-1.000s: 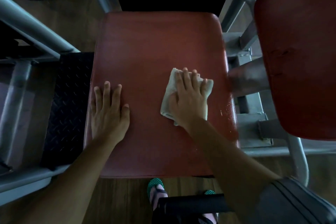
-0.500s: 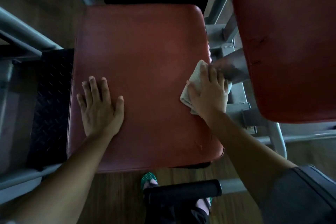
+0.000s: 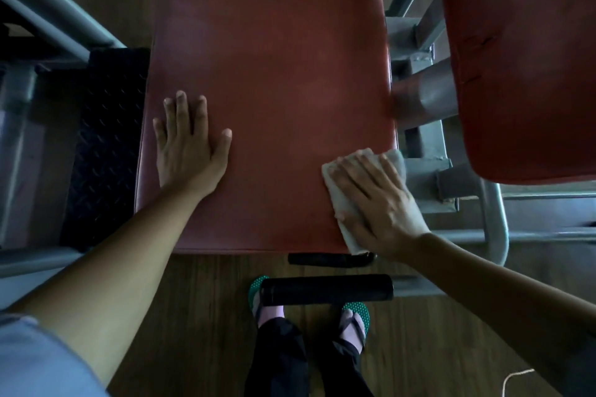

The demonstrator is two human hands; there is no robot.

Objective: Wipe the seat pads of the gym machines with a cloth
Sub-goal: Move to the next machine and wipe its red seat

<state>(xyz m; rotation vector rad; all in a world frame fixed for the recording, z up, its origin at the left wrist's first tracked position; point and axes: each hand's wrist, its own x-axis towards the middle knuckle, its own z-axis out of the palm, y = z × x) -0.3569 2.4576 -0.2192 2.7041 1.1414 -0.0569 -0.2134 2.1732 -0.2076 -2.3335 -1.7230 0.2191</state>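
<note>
A dark red seat pad (image 3: pixel 274 80) fills the middle of the head view. My left hand (image 3: pixel 188 147) lies flat on the pad near its left edge, fingers straight. My right hand (image 3: pixel 377 200) presses a pale folded cloth (image 3: pixel 346 226) onto the pad's near right corner, fingers spread flat over it. The cloth sticks out past my fingertips at the pad's right edge and hangs a little over the front edge. A second red pad (image 3: pixel 529 51) stands at the upper right, apart from both hands.
Grey metal frame tubes (image 3: pixel 429 145) run between the two pads and along the left (image 3: pixel 48 6). A black tread plate (image 3: pixel 106 138) lies left of the seat. A black foam roller bar (image 3: pixel 325 292) crosses just below the seat, above my feet in green sandals on the wooden floor.
My right hand has slid the cloth from the pad's middle right to the right edge, then back toward me to the near right corner. My left hand stays flat on the pad.
</note>
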